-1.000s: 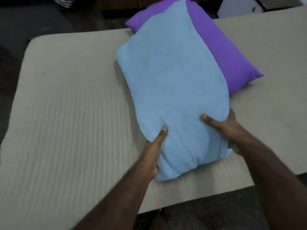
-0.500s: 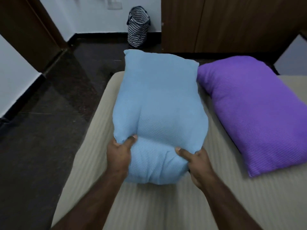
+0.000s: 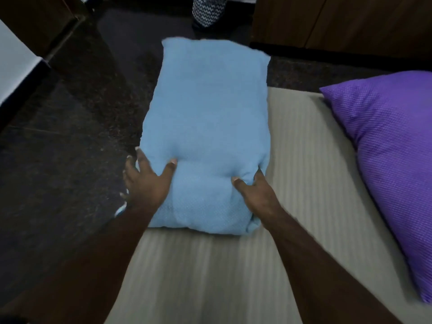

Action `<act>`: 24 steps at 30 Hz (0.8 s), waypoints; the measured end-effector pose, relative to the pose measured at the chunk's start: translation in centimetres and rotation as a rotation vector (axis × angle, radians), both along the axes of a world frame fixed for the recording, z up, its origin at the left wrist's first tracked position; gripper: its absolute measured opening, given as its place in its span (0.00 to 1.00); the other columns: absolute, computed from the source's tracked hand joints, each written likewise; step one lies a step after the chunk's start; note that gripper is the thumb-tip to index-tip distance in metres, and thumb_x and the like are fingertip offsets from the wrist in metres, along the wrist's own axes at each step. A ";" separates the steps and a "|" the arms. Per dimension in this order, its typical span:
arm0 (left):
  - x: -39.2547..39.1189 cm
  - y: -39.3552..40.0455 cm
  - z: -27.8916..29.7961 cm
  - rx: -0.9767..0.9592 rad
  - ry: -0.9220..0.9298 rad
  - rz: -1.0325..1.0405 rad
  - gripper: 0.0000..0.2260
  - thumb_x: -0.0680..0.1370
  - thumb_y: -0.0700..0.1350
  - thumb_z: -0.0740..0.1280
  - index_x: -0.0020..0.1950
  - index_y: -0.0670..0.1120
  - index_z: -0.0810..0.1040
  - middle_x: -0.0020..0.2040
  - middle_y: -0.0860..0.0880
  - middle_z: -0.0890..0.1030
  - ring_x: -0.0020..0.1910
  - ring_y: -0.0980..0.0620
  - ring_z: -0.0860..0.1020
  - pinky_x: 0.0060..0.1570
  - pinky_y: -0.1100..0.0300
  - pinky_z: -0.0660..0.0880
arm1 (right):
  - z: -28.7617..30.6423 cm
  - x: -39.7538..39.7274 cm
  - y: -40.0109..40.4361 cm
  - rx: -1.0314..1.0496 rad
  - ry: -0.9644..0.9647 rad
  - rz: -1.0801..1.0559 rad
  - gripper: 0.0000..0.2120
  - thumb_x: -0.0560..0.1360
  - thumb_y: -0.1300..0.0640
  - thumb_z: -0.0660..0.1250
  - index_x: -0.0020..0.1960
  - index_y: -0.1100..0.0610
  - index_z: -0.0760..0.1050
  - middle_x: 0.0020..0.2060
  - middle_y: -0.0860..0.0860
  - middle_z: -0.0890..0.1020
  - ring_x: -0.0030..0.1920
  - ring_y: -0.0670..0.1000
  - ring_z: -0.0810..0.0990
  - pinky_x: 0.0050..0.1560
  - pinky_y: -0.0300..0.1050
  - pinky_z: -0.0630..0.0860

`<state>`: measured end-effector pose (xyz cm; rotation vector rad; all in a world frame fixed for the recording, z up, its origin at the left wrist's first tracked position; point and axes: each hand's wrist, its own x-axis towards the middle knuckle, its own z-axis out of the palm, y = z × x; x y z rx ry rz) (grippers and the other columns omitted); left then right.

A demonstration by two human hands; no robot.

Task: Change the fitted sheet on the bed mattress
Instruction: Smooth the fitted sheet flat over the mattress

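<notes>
The blue pillow is now at the left edge of the mattress, with its far end and its left side hanging out over the dark floor; a second ago it lay on top of the purple pillow in the middle of the mattress, so the person has carried it away from there toward the edge; the purple pillow lies on the mattress, to the right of the blue one and well apart from it. The left hand holds the near left side of the blue pillow, the thumb pressed into the top of the cloth and the other fingers spread along the side, a little blurred; the right hand grasps the near right corner of the blue pillow, the thumb on top and the fingers curled around the edge, so both hands are closed on it and it is not released. The mattress shows a pale striped surface on which I see no folds or loose cloth; whether this is bare ticking or a tight sheet I cannot tell. Beyond the far end of the blue pillow a zigzag basket stands on the floor, next to the brown wardrobe. I judge that the person is clearing the pillows off the mattress so that the sheet can be changed; the blue pillow is almost off, the purple one is not yet moved, and the sheet work itself is not begun.
</notes>
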<state>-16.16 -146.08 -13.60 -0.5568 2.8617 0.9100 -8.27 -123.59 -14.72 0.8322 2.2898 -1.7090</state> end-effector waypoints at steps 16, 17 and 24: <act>5.3 9.2 0.1 -0.148 0.587 -0.673 0.25 0.81 0.47 0.61 0.77 0.40 0.67 0.77 0.42 0.68 0.79 0.39 0.60 0.76 0.37 0.53 | 1.1 6.2 10.0 0.598 -0.093 -0.190 0.36 0.74 0.35 0.67 0.75 0.53 0.67 0.63 0.57 0.77 0.64 0.59 0.76 0.65 0.55 0.72; 6.4 10.8 0.4 -0.104 0.586 -0.734 0.25 0.80 0.46 0.61 0.76 0.40 0.68 0.76 0.43 0.69 0.78 0.39 0.61 0.76 0.37 0.54 | 1.0 8.2 12.7 0.762 -0.115 -0.222 0.36 0.73 0.37 0.71 0.74 0.55 0.68 0.63 0.60 0.76 0.64 0.62 0.74 0.64 0.59 0.72; 17.2 21.9 1.2 0.303 0.195 -0.844 0.23 0.79 0.49 0.60 0.74 0.47 0.71 0.70 0.49 0.76 0.71 0.52 0.71 0.72 0.53 0.65 | -0.1 24.1 29.2 1.199 -0.693 -0.142 0.55 0.62 0.34 0.75 0.80 0.49 0.51 0.76 0.60 0.60 0.72 0.67 0.62 0.63 0.71 0.66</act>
